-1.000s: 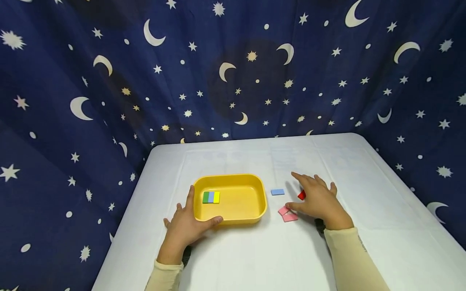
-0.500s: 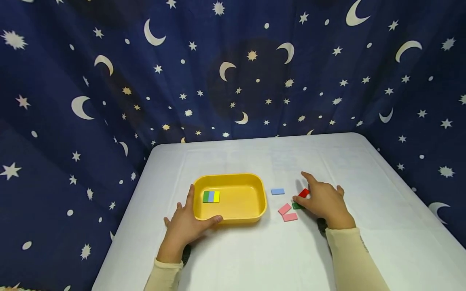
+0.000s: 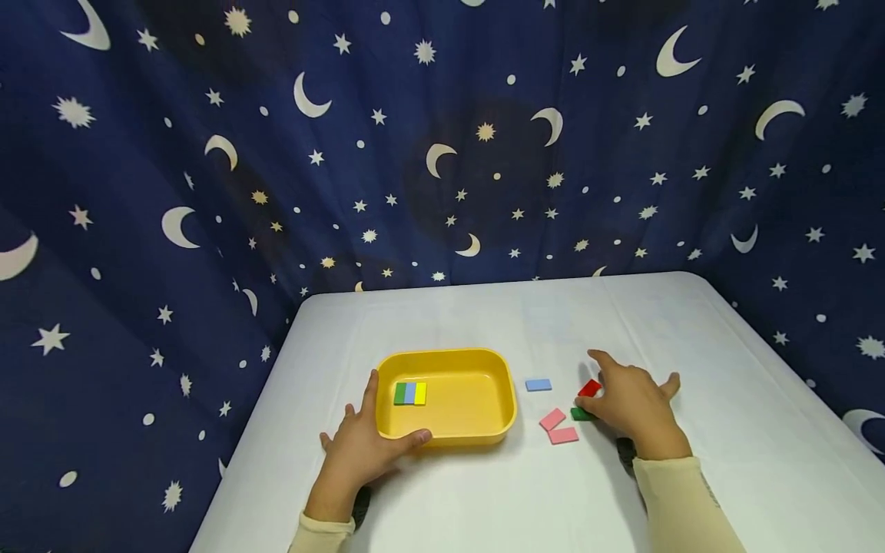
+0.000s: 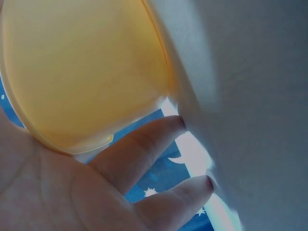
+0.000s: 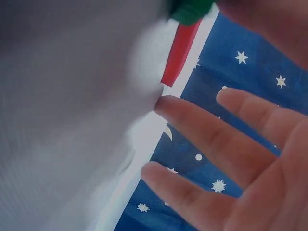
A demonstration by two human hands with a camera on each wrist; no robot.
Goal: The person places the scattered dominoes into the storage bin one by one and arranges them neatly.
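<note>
A yellow tray (image 3: pixel 508 411) stands on the white table. My left hand (image 3: pixel 356 453) rests against its near left corner, thumb along the front and index finger along the left side. In the left wrist view, other fingers (image 4: pixel 144 151) reach down to the tabletop. Inside the tray, green (image 3: pixel 399 394), blue (image 3: pixel 410 394) and yellow (image 3: pixel 421 394) tiles lie side by side. My right hand (image 3: pixel 636 407) is spread low over the table, thumb beside a red tile (image 3: pixel 590 388) and a green tile (image 3: pixel 581 414). The right wrist view shows its fingers extended, holding nothing visible.
Between tray and right hand lie a blue tile (image 3: pixel 538 385) and two pink tiles (image 3: pixel 553 418), which touch or nearly touch. A dark blue curtain (image 3: pixel 387 177) with moons and stars surrounds the table's back and sides.
My right hand has drawn back to the right, uncovering the red tile and part of the green one. My left hand stays at the tray. The head view has tilted up slightly.
</note>
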